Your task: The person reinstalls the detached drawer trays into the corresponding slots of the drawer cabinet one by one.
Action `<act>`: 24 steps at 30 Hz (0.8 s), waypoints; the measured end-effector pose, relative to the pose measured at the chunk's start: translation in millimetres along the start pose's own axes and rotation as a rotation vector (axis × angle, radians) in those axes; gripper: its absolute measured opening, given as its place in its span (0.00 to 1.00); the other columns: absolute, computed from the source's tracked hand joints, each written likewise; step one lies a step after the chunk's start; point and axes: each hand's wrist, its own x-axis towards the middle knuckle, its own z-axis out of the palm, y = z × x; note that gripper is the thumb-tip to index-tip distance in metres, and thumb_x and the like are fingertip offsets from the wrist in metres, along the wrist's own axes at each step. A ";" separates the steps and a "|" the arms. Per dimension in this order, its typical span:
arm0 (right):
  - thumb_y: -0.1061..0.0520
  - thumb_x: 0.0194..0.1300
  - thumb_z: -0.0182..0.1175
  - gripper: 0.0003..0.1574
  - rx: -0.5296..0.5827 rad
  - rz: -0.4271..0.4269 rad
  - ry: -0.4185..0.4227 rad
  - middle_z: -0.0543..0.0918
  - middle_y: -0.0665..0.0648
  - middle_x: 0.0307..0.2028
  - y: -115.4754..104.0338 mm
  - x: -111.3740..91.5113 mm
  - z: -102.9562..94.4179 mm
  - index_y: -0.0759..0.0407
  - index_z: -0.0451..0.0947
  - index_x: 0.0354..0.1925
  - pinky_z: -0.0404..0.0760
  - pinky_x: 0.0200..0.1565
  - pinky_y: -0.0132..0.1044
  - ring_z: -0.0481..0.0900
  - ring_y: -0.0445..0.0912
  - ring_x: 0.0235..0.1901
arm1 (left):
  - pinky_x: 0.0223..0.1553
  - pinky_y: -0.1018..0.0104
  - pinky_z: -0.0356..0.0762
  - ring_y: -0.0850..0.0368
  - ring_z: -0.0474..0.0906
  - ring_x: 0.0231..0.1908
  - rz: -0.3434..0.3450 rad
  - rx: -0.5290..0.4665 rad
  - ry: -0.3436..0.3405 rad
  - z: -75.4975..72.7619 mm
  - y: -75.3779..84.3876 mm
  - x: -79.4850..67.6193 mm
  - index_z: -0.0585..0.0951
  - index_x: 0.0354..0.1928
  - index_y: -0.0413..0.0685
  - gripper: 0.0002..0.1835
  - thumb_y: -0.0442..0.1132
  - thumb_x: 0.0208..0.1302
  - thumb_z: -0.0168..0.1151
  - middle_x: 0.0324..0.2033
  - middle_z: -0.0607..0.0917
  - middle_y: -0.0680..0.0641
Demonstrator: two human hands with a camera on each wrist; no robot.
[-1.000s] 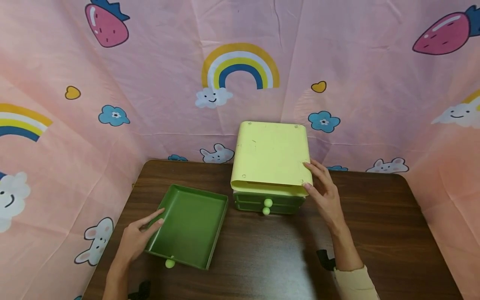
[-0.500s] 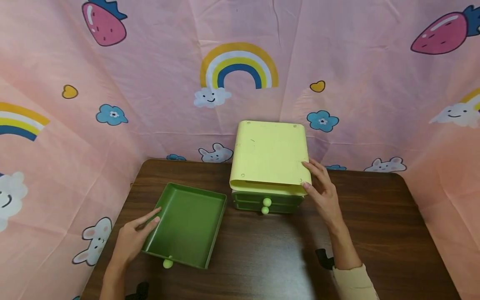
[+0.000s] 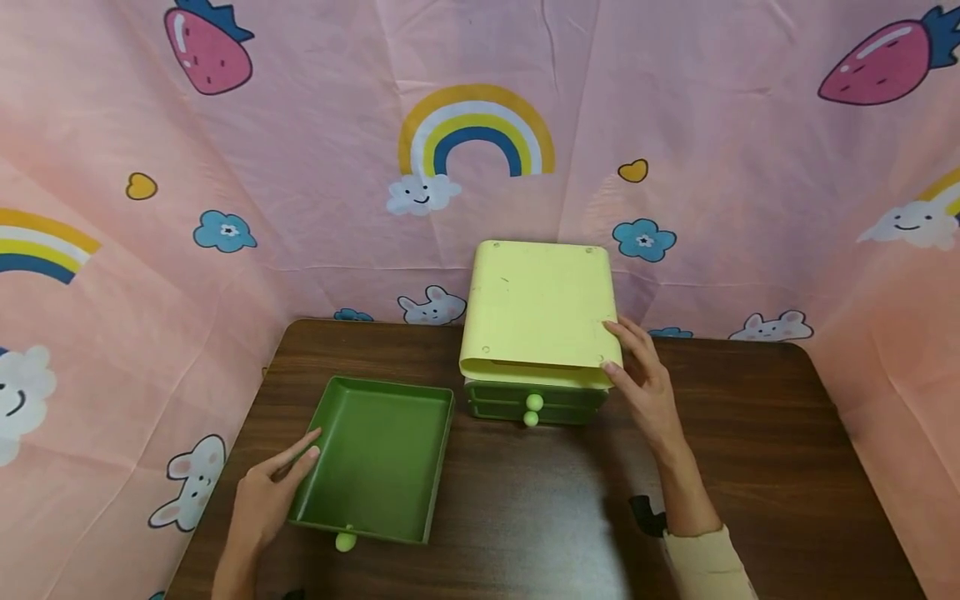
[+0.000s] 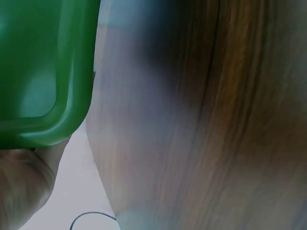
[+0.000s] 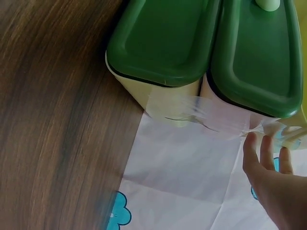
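A green drawer (image 3: 375,458) with a round light-green knob (image 3: 345,542) is out of its cabinet, at the left of the table. My left hand (image 3: 258,500) holds it by its left side, thumb and a finger at the rim. The left wrist view has the drawer's rounded front corner (image 4: 62,120) above the table, with part of the hand behind it. My right hand (image 3: 648,396) rests on the right side of the pale yellow cabinet (image 3: 540,304), whose top slot is open. Below the slot are two green drawer fronts (image 5: 163,43). The right fingers are nearly straight against the side.
Clear tape (image 5: 182,108) runs along the cabinet's side. A pink patterned cloth (image 3: 337,125) hangs behind and beside the brown wooden table (image 3: 525,508). A black object (image 3: 647,517) lies or hangs beside the right wrist.
The loose drawer has turned slightly and its front has shifted a little right and toward me, with the left hand on it. The right hand and cabinet stay put.
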 end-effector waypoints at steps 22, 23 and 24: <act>0.68 0.71 0.57 0.33 0.029 -0.023 0.004 0.60 0.54 0.73 33.5 2.9 -3.8 0.55 0.68 0.71 0.66 0.63 0.36 0.58 0.47 0.71 | 0.58 0.37 0.69 0.35 0.65 0.67 -0.100 -0.093 0.036 17.6 9.9 -23.1 0.73 0.70 0.67 0.34 0.70 0.66 0.52 0.69 0.69 0.40; 0.68 0.71 0.57 0.33 0.032 -0.028 0.004 0.60 0.54 0.73 33.8 2.8 -3.9 0.55 0.68 0.71 0.66 0.63 0.35 0.58 0.47 0.71 | 0.58 0.37 0.69 0.35 0.65 0.67 -0.109 -0.088 0.031 17.3 10.1 -24.5 0.72 0.70 0.67 0.34 0.70 0.66 0.52 0.69 0.68 0.40; 0.67 0.71 0.57 0.33 0.036 -0.030 0.003 0.60 0.53 0.73 34.3 2.6 -4.0 0.55 0.69 0.71 0.66 0.63 0.35 0.58 0.47 0.71 | 0.58 0.37 0.69 0.34 0.65 0.66 -0.117 -0.084 0.028 17.0 10.4 -25.9 0.72 0.70 0.67 0.34 0.70 0.66 0.52 0.69 0.68 0.40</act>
